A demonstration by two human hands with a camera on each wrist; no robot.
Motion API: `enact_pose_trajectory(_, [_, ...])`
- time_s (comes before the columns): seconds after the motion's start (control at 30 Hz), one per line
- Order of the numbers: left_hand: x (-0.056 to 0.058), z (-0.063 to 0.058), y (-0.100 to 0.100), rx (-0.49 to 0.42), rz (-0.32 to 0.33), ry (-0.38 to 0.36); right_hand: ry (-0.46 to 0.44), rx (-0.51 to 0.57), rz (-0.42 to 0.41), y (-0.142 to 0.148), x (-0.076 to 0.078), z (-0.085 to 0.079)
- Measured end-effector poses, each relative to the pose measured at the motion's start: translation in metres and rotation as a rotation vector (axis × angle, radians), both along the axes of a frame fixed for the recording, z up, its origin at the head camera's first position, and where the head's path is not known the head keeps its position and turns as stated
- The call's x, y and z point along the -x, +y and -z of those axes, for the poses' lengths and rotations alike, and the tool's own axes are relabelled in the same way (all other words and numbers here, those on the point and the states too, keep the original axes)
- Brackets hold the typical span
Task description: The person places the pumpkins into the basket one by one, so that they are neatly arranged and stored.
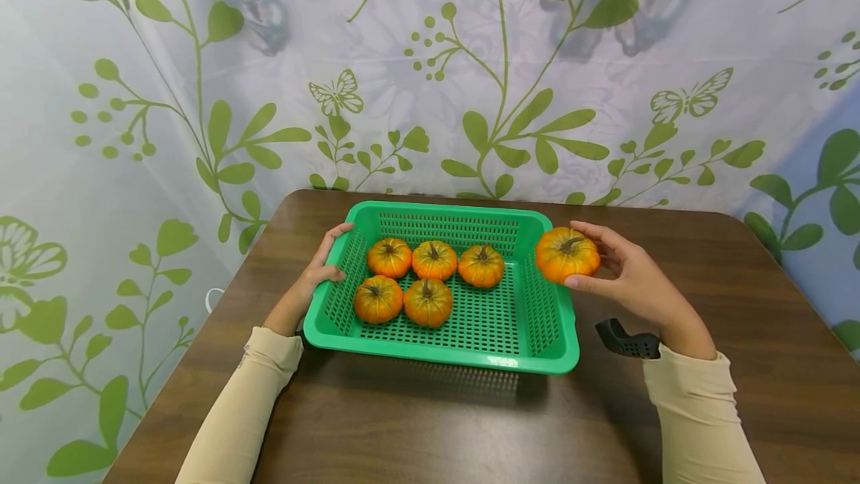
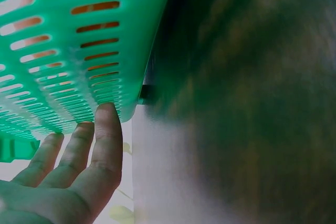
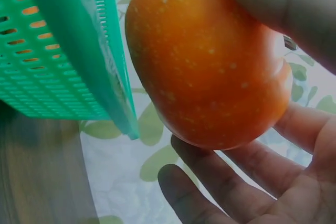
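A green plastic basket [image 1: 430,359] with slotted walls stands on the table. Several small orange pumpkins [image 1: 481,266] lie inside it, three in the back row and two in front. My left hand [image 1: 316,267] grips the basket's left rim, its thumb over the edge; in the left wrist view, fingers [image 2: 105,145] touch the outer wall. Above the basket's right rim, my right hand [image 1: 628,271] holds another pumpkin [image 1: 567,255] between thumb and fingers. The right wrist view shows this pumpkin's smooth underside [image 3: 205,72] beside the basket wall.
The brown wooden table [image 1: 416,432] extends around the basket. Behind it hangs a pale curtain [image 1: 430,95] printed with green leaves and butterflies. A black strap [image 1: 628,340] sticks out by the right wrist.
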State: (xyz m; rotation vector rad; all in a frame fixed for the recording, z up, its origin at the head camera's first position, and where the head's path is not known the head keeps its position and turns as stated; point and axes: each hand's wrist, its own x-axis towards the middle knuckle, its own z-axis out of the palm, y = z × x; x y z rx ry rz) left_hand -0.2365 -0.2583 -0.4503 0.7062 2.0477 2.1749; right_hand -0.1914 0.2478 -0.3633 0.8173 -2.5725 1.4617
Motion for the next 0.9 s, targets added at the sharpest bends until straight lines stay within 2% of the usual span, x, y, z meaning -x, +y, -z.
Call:
enact_pose_trajectory(0.33, [-0.002, -0.001, 0.001, 0.000, -0.001, -0.012, 0.015, -0.103, -0.045, -0.006, 0.000, -0.008])
enact_pose_trajectory(0.73, [0.000, 0.000, -0.001, -0.003, 0.004, 0.002, 0.076, -0.214, -0.182, -0.016, 0.005, -0.022])
enact_pose_trajectory(0.9, [0.000, 0.000, -0.001, 0.013, 0.000, -0.006, 0.024, -0.263, -0.223, -0.024, 0.008, -0.029])
